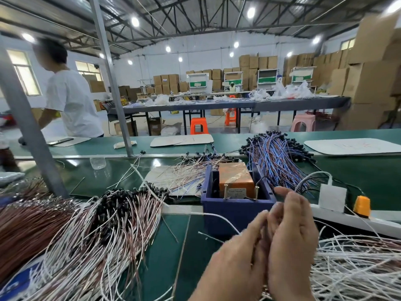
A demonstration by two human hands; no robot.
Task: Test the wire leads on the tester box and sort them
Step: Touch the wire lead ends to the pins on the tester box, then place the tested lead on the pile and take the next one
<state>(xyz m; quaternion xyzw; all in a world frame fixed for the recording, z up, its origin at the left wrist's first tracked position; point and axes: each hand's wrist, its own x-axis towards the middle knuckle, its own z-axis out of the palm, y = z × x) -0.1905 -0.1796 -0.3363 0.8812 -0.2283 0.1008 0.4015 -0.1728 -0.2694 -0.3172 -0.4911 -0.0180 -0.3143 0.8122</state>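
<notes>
Covering green bench (pixel 165 253): wire leads (pixel 104 224); cardboard boxes (pixel 368 83) stacked behind.

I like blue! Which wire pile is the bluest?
The pile behind the tester box, to its right; the others look mostly white, pink or brown.

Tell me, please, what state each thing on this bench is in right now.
left hand, pressed against the right hand.
right hand, pressed against the left; grip hidden.
wire leads, a few sandwiched between the hands.
tester box, open-topped, two screws upright.
white-brown pile, loose, fanned out at left.
blue pile, heaped behind the box.
white adapter, plugged into the power strip.
</notes>
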